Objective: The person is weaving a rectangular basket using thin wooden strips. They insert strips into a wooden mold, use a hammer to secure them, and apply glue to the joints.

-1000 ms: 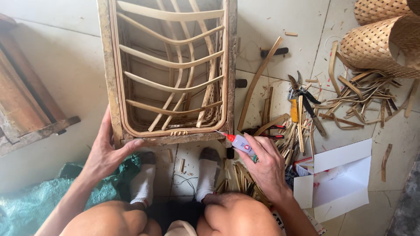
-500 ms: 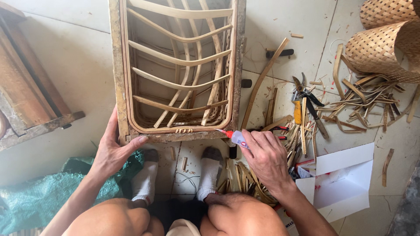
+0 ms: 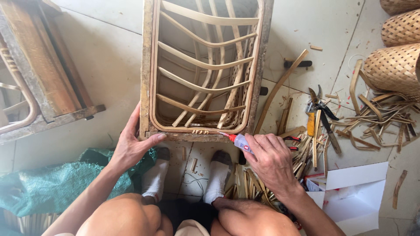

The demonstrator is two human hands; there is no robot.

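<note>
Glue bottle [image 3: 240, 141] gripped by right hand [image 3: 271, 161] | left hand [image 3: 131, 146] clasps rattan frame [image 3: 203, 70] corner

2 hands [image 3: 131, 146], 1 glue bottle [image 3: 238, 140], 1 wooden frame [image 3: 146, 65], 2 woven baskets [image 3: 393, 67].
</note>
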